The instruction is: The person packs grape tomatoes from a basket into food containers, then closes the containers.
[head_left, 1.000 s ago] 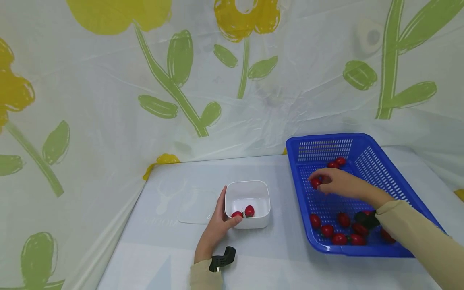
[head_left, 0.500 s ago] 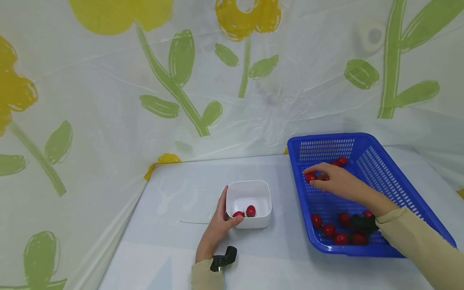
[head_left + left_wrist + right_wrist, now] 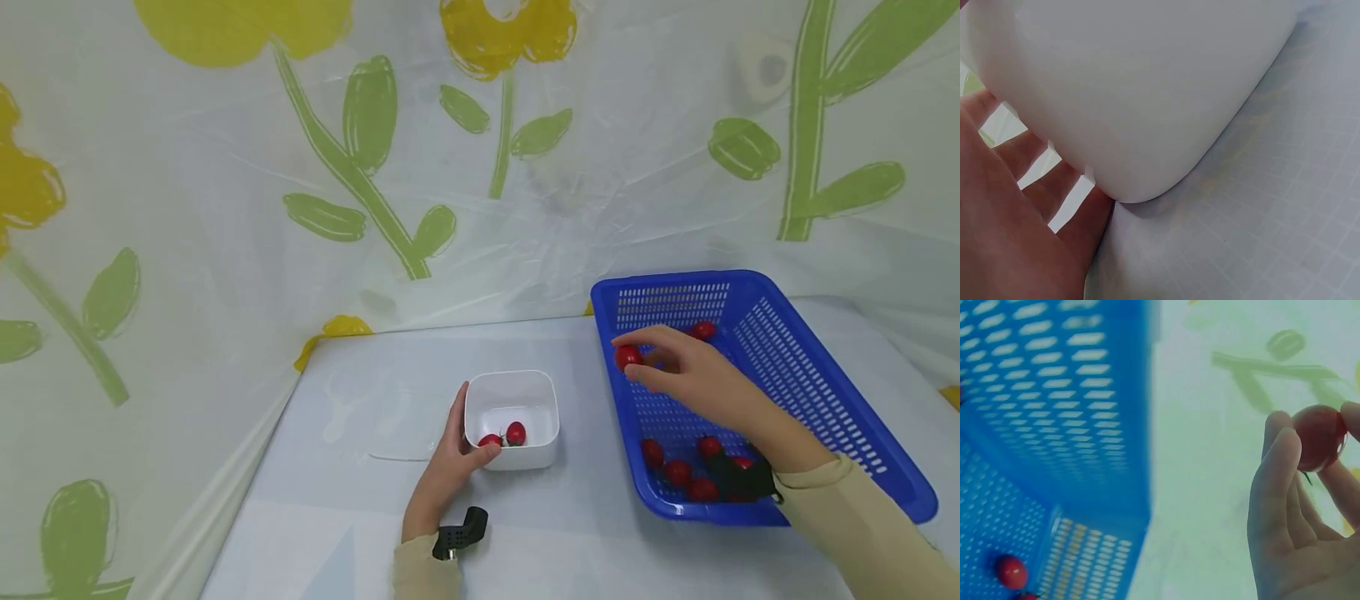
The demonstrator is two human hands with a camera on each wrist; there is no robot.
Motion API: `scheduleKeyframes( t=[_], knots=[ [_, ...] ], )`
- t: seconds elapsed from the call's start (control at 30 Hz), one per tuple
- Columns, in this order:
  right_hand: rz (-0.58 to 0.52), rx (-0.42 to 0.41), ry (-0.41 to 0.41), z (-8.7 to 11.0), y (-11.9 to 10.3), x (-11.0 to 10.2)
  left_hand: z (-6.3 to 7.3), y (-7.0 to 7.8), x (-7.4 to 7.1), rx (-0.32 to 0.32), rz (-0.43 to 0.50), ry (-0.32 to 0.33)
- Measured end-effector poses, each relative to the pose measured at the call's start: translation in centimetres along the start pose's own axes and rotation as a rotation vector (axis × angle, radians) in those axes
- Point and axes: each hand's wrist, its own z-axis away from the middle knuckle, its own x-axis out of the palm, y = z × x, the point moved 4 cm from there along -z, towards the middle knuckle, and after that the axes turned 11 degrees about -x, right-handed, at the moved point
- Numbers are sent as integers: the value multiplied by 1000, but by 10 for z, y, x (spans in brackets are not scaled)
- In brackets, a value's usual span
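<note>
My right hand [image 3: 701,379] pinches a cherry tomato [image 3: 628,357] between thumb and fingertips, above the left rim of the blue basket [image 3: 611,392]. In the right wrist view the held tomato [image 3: 1320,439] shows a bit of green stem beneath it. My left hand [image 3: 450,475] grips a small white square box [image 3: 525,457] by its left front corner, thumb at the front rim and fingers along the left side. Two cherry tomatoes [image 3: 516,433] lie inside the box near its front wall. Against the box's side [image 3: 1135,94], the fingers are spread in the left wrist view.
Several cherry tomatoes [image 3: 678,473] lie at the basket's near end, and another [image 3: 702,331] at its far end. A clear flat lid [image 3: 401,425] lies on the white table left of the box. A flower-printed curtain [image 3: 225,167] hangs behind the table.
My right hand has moved left and up with the cherry tomato, from inside the basket to over its left rim. My left hand and the box have stayed in place.
</note>
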Motion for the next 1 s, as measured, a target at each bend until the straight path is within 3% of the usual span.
scheduleKeyframes(
  t=[0.4,0.63,0.87,1.0],
  knots=[
    [-19,-86,179,6,-35,22,-1,1,-2,-9,-11,12],
    [-43,-53,284,8,-45,40,-5,-5,-1,17,21,-22],
    [-135,-10,389,8,-50,62,-15,-22,-5,22,-15,21],
    [-177,7,423,4,-51,73,-14,-23,-6,32,-4,23]
  ],
)
